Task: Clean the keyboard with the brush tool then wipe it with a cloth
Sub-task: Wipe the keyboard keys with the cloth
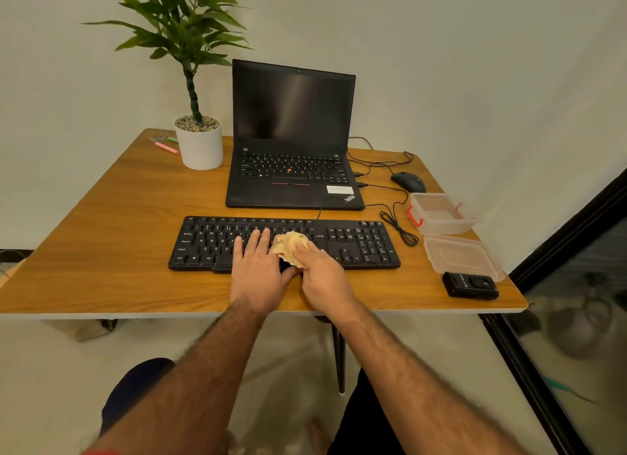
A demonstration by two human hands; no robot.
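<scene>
Your right hand (322,274) grips a bunched tan cloth (291,247), fingers curled round it, pressing it onto the middle keys of the black keyboard (359,242). Your left hand (259,268) lies flat just left of the cloth, fingers straight on the letter keys, holding the keyboard steady; it holds nothing.

The keyboard sits near the front edge of the wooden desk (112,224). Behind the keyboard: an open laptop (291,139), screen dark. Right of the keyboard: a clear box (441,213), a lid (461,256) and a small black device (470,285).

No brush is in view, so the brushing looks done and you're in the wipe stage. Cloth is mid-board; the numpad side and far left keys likely need passes yet.
</scene>
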